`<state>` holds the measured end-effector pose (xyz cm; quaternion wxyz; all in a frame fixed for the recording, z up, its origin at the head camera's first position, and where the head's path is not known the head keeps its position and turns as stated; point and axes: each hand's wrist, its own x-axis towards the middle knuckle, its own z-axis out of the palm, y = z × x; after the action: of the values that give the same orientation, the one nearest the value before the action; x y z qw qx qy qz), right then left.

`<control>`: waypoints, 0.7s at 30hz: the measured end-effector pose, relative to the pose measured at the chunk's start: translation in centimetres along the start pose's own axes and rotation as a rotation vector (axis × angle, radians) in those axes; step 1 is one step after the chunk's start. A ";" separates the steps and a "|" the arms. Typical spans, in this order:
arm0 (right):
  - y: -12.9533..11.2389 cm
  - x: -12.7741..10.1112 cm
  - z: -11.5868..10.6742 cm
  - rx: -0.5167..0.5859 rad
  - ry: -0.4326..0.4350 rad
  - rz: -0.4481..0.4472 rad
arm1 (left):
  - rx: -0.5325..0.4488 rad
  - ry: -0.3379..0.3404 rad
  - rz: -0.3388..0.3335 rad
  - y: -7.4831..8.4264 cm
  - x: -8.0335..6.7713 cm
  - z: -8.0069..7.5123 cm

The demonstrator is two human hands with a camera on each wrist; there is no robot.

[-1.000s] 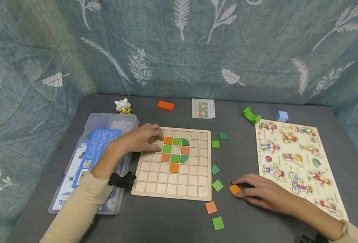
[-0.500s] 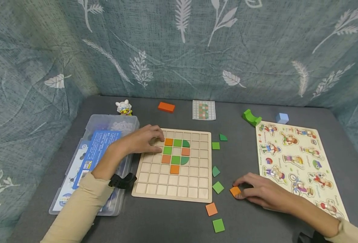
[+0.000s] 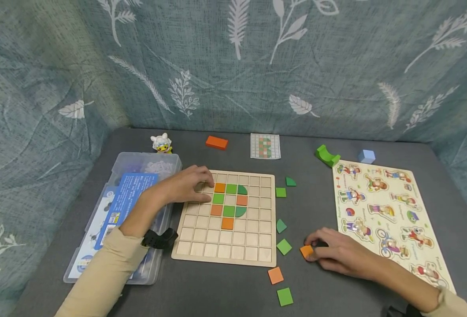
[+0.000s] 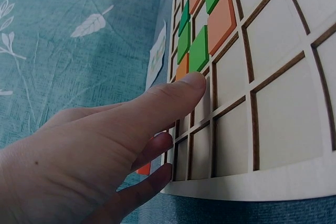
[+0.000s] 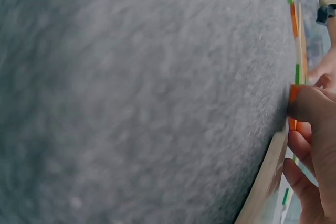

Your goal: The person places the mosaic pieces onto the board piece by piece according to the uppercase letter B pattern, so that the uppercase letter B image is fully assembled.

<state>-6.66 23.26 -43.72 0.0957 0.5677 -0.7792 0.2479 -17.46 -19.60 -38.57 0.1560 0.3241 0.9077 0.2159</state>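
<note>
A wooden grid board (image 3: 201, 260) holds green and orange square tiles and two dark green quarter-circle tiles in its upper middle cells. My left hand (image 3: 186, 184) rests at the board's upper left, fingers bent loosely and thumb stretched beside a green tile (image 4: 199, 49); nothing shows in its grasp. To the right of the board, my right hand (image 3: 342, 253) pinches an orange square tile (image 3: 306, 252) between thumb and fingertips, down at the table. In the right wrist view the thumb covers part of this orange tile (image 5: 294, 94).
Several loose tiles, such as a green square (image 3: 285, 296), lie along the board's right side. A plastic box (image 3: 148, 275) stands left, a picture puzzle board (image 3: 405, 220) right. Behind are a pattern card (image 3: 265, 146), an orange block (image 3: 216, 142), a figurine (image 3: 161, 143), and a green arch (image 3: 327, 156).
The head view has shifted slightly, so everything sits a little lower in it. Both hands keep nearly the same positions, the right one still at the orange tile.
</note>
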 end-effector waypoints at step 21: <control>-1.1 6.3 1.4 -0.069 0.072 -0.127 | 0.008 0.014 0.002 -0.2 0.0 0.2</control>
<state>-7.58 17.02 -41.95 0.1587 0.6031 -0.7457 0.2348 -17.49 -19.65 -38.89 0.1482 0.3239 0.9094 0.2148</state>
